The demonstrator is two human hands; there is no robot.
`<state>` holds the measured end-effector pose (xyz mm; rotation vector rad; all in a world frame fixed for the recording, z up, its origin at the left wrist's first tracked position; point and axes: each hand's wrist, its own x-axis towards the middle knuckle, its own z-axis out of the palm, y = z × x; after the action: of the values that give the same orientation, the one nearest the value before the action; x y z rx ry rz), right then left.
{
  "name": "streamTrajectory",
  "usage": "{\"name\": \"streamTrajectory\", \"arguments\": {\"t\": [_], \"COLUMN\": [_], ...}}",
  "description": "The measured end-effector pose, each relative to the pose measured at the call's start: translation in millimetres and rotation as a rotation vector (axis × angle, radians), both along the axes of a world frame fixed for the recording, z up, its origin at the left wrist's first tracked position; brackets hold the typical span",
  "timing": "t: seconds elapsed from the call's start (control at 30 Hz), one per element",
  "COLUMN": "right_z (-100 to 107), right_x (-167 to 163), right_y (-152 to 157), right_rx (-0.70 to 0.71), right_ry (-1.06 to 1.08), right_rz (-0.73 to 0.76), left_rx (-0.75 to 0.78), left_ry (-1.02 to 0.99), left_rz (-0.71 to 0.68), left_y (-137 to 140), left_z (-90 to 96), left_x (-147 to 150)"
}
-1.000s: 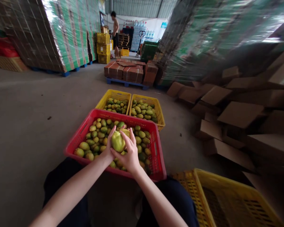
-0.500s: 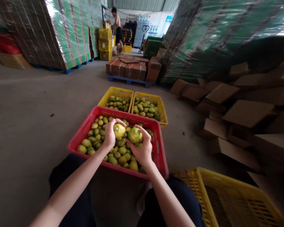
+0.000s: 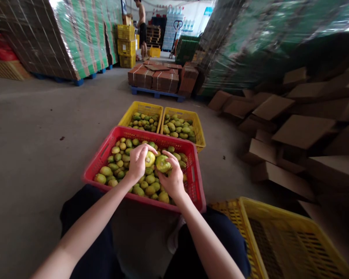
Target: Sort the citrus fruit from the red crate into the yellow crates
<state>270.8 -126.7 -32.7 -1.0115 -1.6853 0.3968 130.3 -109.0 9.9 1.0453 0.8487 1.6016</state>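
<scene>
My left hand point(image 3: 138, 161) curls around a yellow papaya point(image 3: 149, 159), its pale stem end showing. Just to the right, a greener papaya point(image 3: 163, 164) sits between the thumb and fingers of my right hand point(image 3: 173, 176). The two fruits are close together, held above a red plastic crate point(image 3: 198, 182). Many green and yellow papayas point(image 3: 149, 190) fill the crate, which stands in front of my knees. My hands and forearms hide part of the load.
Beyond stand two yellow crates point(image 3: 202, 135) of similar fruit. A yellow crate point(image 3: 244, 228) is beside my right knee. Cardboard boxes point(image 3: 304, 130) are heaped at right. Farther off are bundled cardboard on a blue pallet point(image 3: 157, 93), wrapped stacks point(image 3: 81, 38) and a person point(image 3: 142, 31).
My hands have drawn slightly closer, bringing the two papayas nearer each other. Both fruits stay held. The view has tipped down a little, and the person behind has turned or shifted slightly.
</scene>
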Motion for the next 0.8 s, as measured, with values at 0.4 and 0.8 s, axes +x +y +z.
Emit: {"name": "streamTrajectory", "arguments": {"t": [0.4,0.8], "right_z": [17.9,16.8], "right_x": [-4.8,0.4], "right_y": [12.5,25.9], "right_rx": [-0.841,-1.047], "right_ry": [0.899,1.454], "right_rz": [0.117,0.045], "left_rx": [-0.926,-0.754], "left_ry": [-0.440,-0.804], "left_rz": [-0.241,-0.288], "left_y": [31.9,21.3], "left_z": [-4.2,3.8], "left_x": [-4.8,5.1]}}
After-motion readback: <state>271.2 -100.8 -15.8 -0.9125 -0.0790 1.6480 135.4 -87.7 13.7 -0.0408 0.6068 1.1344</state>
